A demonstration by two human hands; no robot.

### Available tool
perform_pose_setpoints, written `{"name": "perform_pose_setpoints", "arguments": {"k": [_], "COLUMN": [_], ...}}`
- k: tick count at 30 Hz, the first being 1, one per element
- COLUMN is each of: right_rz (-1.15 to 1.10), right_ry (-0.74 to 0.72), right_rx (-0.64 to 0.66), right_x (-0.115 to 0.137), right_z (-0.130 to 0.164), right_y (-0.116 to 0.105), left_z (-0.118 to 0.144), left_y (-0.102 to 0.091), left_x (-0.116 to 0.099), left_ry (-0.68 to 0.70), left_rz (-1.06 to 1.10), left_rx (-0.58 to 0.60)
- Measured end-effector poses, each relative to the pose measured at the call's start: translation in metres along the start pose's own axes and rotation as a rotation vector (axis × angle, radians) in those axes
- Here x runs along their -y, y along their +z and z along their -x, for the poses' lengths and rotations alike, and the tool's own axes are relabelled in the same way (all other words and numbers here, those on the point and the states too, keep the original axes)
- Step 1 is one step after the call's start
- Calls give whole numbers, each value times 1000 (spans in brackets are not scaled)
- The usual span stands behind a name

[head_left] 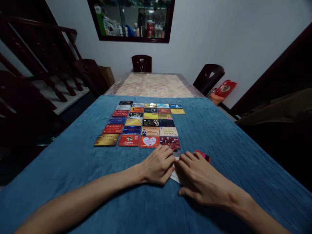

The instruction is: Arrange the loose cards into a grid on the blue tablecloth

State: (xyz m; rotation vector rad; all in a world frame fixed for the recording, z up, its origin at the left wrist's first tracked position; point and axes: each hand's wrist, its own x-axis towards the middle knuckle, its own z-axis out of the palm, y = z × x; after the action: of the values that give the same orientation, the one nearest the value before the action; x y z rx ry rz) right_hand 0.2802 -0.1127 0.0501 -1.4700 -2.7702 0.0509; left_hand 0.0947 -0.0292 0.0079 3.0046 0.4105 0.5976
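My left hand (158,165) rests on the blue cloth with its fingers curled, closed on the left edge of a white flat piece (175,175) that looks like card or paper. My right hand (198,178) lies over the same piece from the right, fingers bent across it and thumb lower down on the cloth. Most of the white piece is hidden under both hands. A pink, red and black item (204,156) pokes out beyond the right fingers. Just past my left fingertips lies a dark red card (170,142), the nearest of several colourful plastic cards laid in columns.
A red card with a white heart (149,141) and a gold card (106,140) are in the nearest row. The blue cloth (73,146) covers the near table; bare patterned tabletop (153,83) shows beyond. Dark chairs (141,63) stand around, and a red bag (225,87) is at right.
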Motion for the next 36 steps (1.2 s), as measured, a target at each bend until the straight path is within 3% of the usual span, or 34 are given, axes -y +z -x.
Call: {"name": "perform_pose_setpoints", "arguments": {"k": [5,21,29,36], "right_rz": [-9,-200,-337,-299], "right_ry": [61,61,30,13], "right_rx": [-25,12,-109,-153], "right_x": [0,-12,-26,-24], "right_z": [-1,-6,-5,-5], "right_y": [0,-1,-2,-2], "left_z": [3,1,3,2], "left_y": [-2,-7,-9,-11], "left_x": [2,6,9,10], "left_ry": [35,15,-25,-29], "left_rz": [32,95,179,224], "left_rx": [5,43,-90,-205]}}
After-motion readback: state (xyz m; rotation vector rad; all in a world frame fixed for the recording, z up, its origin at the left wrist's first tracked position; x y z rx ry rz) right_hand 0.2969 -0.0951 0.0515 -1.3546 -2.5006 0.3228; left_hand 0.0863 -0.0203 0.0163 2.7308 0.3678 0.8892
